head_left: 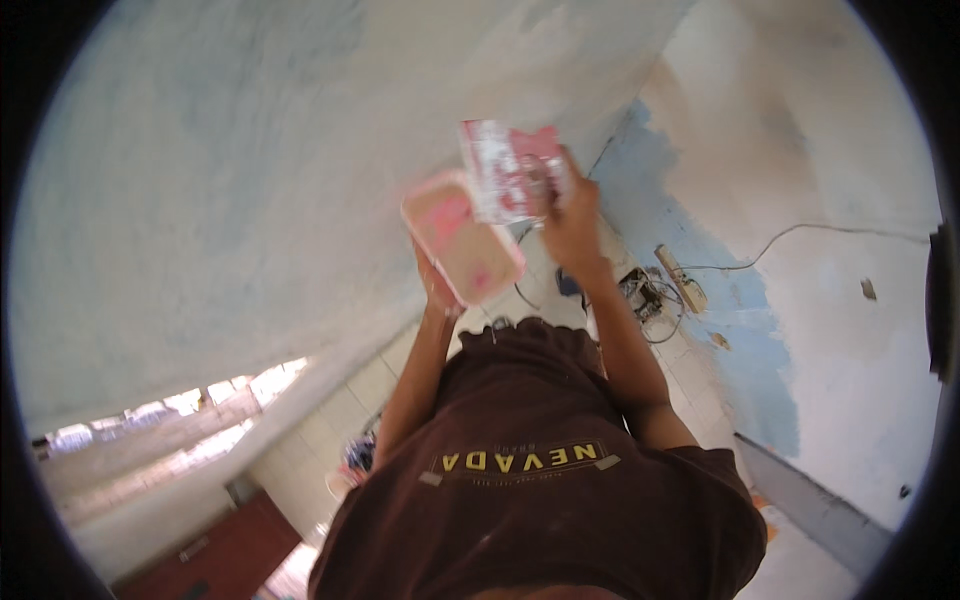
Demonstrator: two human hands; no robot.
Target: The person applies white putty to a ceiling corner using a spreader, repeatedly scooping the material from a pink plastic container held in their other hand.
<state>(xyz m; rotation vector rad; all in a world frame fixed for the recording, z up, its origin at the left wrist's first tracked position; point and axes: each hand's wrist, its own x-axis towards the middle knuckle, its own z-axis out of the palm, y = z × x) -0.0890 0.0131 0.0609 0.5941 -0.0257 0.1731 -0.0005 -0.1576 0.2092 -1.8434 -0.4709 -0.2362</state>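
My left hand point(436, 283) grips a pink-rimmed rectangular plastic tray point(455, 235) from below, with a beige inside and pink smears. Just above and right of it, my right hand point(570, 220) holds a flat, blurred white-and-pink rectangular piece point(500, 165), tilted and partly over the tray's upper edge. I cannot make out exactly what this piece is. My fingers are partly hidden behind both things. Both are held up near the pale wall, above my brown shirt.
A pale wall point(230, 170) fills the upper left, with a slotted vent point(190, 400) below. The right wall point(830, 350) has patchy blue paint and cables. Near the tiled floor point(330, 420) are a power strip point(682, 280), tangled things point(642, 298) and a dark red cabinet point(220, 550).
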